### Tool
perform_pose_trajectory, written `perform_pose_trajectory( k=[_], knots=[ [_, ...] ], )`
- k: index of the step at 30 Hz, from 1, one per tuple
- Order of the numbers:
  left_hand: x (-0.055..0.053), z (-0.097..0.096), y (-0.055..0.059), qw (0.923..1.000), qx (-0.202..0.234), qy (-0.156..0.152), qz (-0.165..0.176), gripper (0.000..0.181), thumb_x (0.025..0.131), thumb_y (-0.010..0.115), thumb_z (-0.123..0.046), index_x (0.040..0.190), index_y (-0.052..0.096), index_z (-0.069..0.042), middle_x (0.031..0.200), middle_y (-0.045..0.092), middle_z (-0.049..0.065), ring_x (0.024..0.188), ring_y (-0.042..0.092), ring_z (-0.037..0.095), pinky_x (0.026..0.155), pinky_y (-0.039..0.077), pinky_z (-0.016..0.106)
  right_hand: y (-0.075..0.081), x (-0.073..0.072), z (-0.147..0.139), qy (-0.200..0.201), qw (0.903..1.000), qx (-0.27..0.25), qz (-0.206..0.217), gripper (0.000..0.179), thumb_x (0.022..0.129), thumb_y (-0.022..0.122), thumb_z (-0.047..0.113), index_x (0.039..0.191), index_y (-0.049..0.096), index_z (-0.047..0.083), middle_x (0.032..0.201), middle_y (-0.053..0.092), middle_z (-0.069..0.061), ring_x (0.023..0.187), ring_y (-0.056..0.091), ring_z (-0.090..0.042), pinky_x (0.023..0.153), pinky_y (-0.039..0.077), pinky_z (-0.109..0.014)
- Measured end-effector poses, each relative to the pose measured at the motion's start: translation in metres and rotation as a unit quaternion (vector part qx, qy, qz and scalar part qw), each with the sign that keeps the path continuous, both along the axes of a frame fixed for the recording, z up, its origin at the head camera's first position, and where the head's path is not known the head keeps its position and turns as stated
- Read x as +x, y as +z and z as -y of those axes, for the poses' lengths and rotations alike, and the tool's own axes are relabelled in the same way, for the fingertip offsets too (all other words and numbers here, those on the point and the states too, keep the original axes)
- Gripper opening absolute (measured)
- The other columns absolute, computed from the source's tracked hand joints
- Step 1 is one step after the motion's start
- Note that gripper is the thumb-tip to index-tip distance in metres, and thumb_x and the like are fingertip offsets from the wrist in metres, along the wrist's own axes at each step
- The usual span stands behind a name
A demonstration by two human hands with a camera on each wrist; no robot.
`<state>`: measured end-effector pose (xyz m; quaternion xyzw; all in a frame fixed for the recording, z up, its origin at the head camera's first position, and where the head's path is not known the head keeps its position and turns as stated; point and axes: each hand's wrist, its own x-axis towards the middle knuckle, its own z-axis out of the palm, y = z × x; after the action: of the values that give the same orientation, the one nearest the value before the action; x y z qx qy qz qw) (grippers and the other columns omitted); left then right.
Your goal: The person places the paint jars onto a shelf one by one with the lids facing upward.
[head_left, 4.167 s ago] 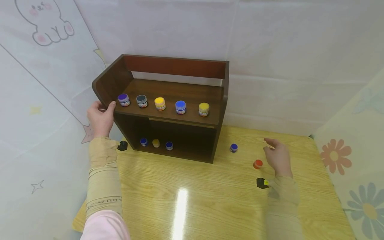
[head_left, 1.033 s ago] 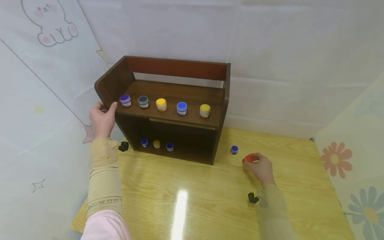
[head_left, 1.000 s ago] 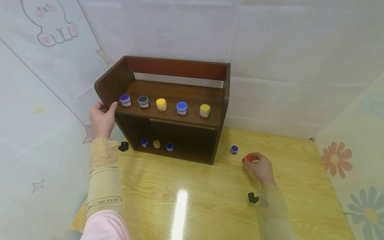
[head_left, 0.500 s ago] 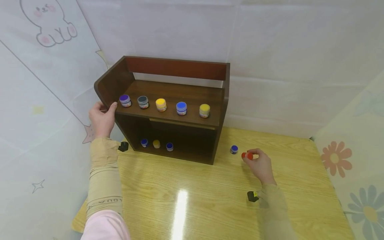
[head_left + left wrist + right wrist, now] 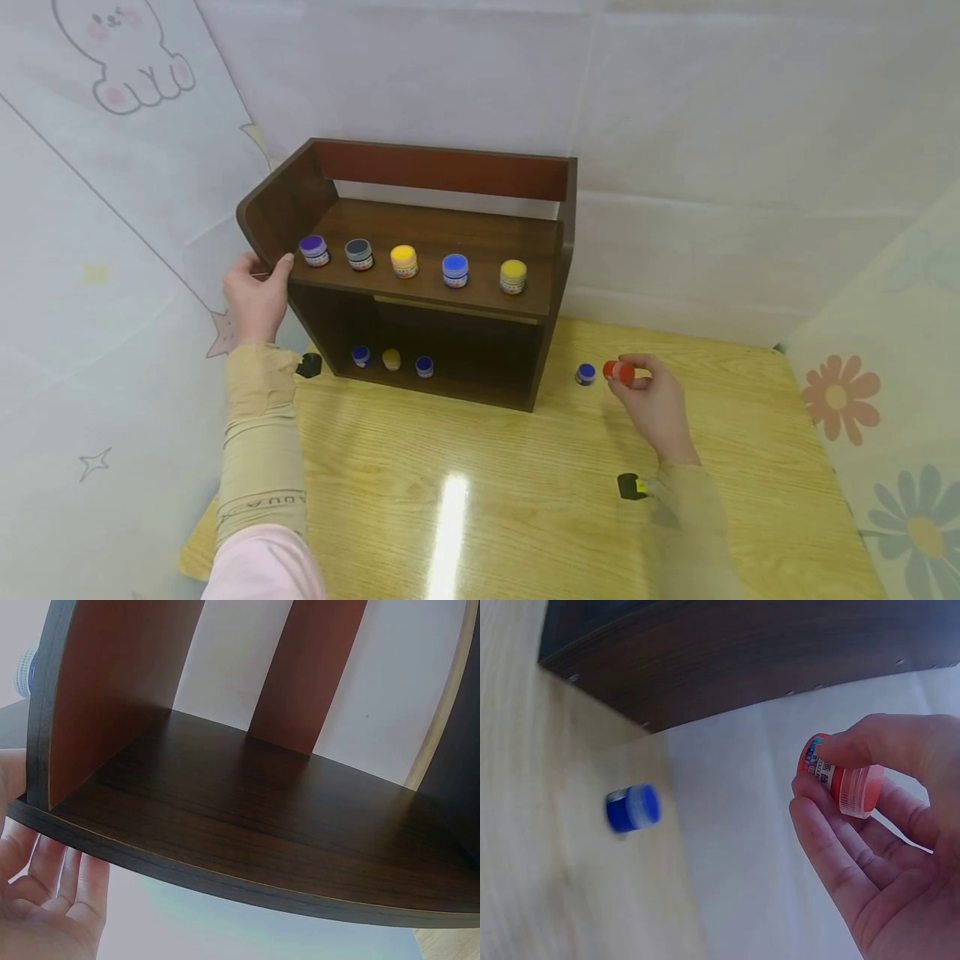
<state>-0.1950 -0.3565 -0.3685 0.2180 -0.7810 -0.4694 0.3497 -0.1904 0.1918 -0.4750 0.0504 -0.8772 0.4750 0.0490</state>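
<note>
My right hand [image 5: 656, 408] pinches a small red paint jar [image 5: 618, 372] between thumb and fingers, lifted above the table and tipped sideways. In the right wrist view its clear-rimmed lid and printed label show on the red jar [image 5: 840, 776]. Just left of it a blue paint jar [image 5: 586, 374] stands on the table. My left hand [image 5: 257, 296] grips the left side panel of a dark brown shelf [image 5: 442, 218]. The left wrist view shows that hand [image 5: 52, 900] with its thumb on one side of the panel and fingers on the other.
On the upper shelf board stand several paint jars in a row: purple [image 5: 314, 251], dark grey [image 5: 359, 255], orange-yellow [image 5: 404, 262], blue [image 5: 455, 271] and yellow [image 5: 513, 277]. The lower level holds three small jars. The wooden table [image 5: 360, 492] extends in front, with printed cloth around it.
My right hand moved left to the red jar, took hold of it, and raised it off the table while tilting it. The left hand keeps its grip on the shelf.
</note>
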Motion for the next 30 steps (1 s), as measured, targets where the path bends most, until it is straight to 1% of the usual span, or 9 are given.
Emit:
perform_pose_trajectory(
  k=[5, 8, 12, 15, 18, 20, 24, 28, 30],
  knots=[
    [-0.001, 0.000, 0.000, 1.0000, -0.001, 0.001, -0.002, 0.036, 0.094, 0.073, -0.033, 0.107, 0.068, 0.000, 0.085, 0.058, -0.008, 0.078, 0.055, 0.004, 0.070, 0.045, 0.019, 0.017, 0.004, 0.006, -0.011, 0.9986, -0.012, -0.051, 0.039, 0.094, 0.075, 0.014, 0.128, 0.063, 0.000, 0.114, 0.068, -0.022, 0.084, 0.070, -0.026, 0.065, 0.054, -0.016],
    [-0.001, 0.000, 0.000, 1.0000, -0.002, 0.001, -0.001, 0.036, 0.095, 0.073, -0.033, 0.107, 0.068, 0.000, 0.085, 0.058, -0.008, 0.078, 0.054, 0.005, 0.070, 0.045, 0.019, 0.028, 0.006, 0.009, -0.017, 0.9961, -0.024, -0.084, 0.039, 0.093, 0.076, 0.012, 0.127, 0.064, -0.001, 0.117, 0.068, -0.018, 0.091, 0.069, -0.028, 0.074, 0.052, -0.013],
    [-0.001, 0.000, -0.001, 1.0000, -0.003, 0.002, -0.001, 0.037, 0.095, 0.073, -0.034, 0.107, 0.068, 0.000, 0.085, 0.057, -0.008, 0.078, 0.054, 0.004, 0.070, 0.045, 0.019, 0.043, 0.009, 0.014, -0.025, 0.9905, -0.045, -0.128, 0.038, 0.090, 0.077, 0.005, 0.126, 0.067, 0.000, 0.120, 0.067, -0.012, 0.101, 0.067, -0.025, 0.084, 0.052, -0.015],
    [-0.001, 0.001, -0.002, 1.0000, -0.003, 0.001, -0.002, 0.036, 0.095, 0.073, -0.033, 0.107, 0.068, 0.001, 0.084, 0.057, -0.009, 0.078, 0.054, 0.004, 0.070, 0.045, 0.019, 0.054, 0.012, 0.018, -0.024, 0.9860, -0.062, -0.153, 0.039, 0.088, 0.078, 0.002, 0.126, 0.068, 0.002, 0.121, 0.068, -0.010, 0.100, 0.067, -0.018, 0.085, 0.052, -0.016],
    [-0.001, 0.001, -0.002, 1.0000, 0.000, 0.000, 0.000, 0.036, 0.094, 0.073, -0.033, 0.107, 0.069, 0.001, 0.083, 0.057, -0.009, 0.077, 0.054, 0.004, 0.070, 0.045, 0.019, 0.065, 0.017, 0.022, -0.026, 0.9822, -0.079, -0.168, 0.041, 0.087, 0.079, 0.002, 0.127, 0.068, 0.004, 0.119, 0.068, -0.010, 0.092, 0.067, -0.008, 0.082, 0.052, -0.014],
    [-0.002, 0.002, -0.002, 1.0000, 0.001, 0.000, 0.001, 0.037, 0.094, 0.073, -0.033, 0.108, 0.068, 0.001, 0.084, 0.057, -0.009, 0.077, 0.054, 0.004, 0.070, 0.045, 0.019, 0.071, 0.019, 0.024, -0.028, 0.9797, -0.089, -0.177, 0.041, 0.087, 0.079, 0.002, 0.127, 0.069, 0.005, 0.116, 0.069, -0.009, 0.089, 0.066, -0.005, 0.082, 0.052, -0.014],
    [-0.002, 0.002, -0.003, 1.0000, -0.003, 0.002, 0.004, 0.039, 0.095, 0.073, -0.034, 0.109, 0.068, 0.001, 0.084, 0.057, -0.009, 0.077, 0.054, 0.004, 0.069, 0.045, 0.018, 0.082, 0.024, 0.028, -0.032, 0.9745, -0.095, -0.200, 0.045, 0.086, 0.080, 0.000, 0.129, 0.069, 0.007, 0.114, 0.071, -0.009, 0.088, 0.066, -0.005, 0.082, 0.052, -0.014],
    [-0.003, 0.002, -0.003, 1.0000, -0.002, 0.002, 0.000, 0.038, 0.094, 0.073, -0.034, 0.108, 0.068, 0.001, 0.083, 0.057, -0.009, 0.077, 0.055, 0.004, 0.070, 0.045, 0.018, 0.094, 0.029, 0.031, -0.022, 0.9682, -0.103, -0.227, 0.050, 0.084, 0.080, -0.005, 0.131, 0.068, 0.008, 0.116, 0.071, -0.008, 0.092, 0.065, -0.006, 0.086, 0.052, -0.016],
    [-0.003, 0.002, -0.002, 1.0000, 0.000, 0.002, -0.002, 0.036, 0.094, 0.073, -0.033, 0.107, 0.068, 0.000, 0.083, 0.057, -0.009, 0.077, 0.055, 0.004, 0.070, 0.045, 0.018, 0.098, 0.031, 0.034, -0.015, 0.9645, -0.110, -0.240, 0.053, 0.083, 0.079, -0.008, 0.132, 0.066, 0.006, 0.118, 0.070, -0.008, 0.094, 0.066, -0.007, 0.088, 0.052, -0.018]
  ],
)
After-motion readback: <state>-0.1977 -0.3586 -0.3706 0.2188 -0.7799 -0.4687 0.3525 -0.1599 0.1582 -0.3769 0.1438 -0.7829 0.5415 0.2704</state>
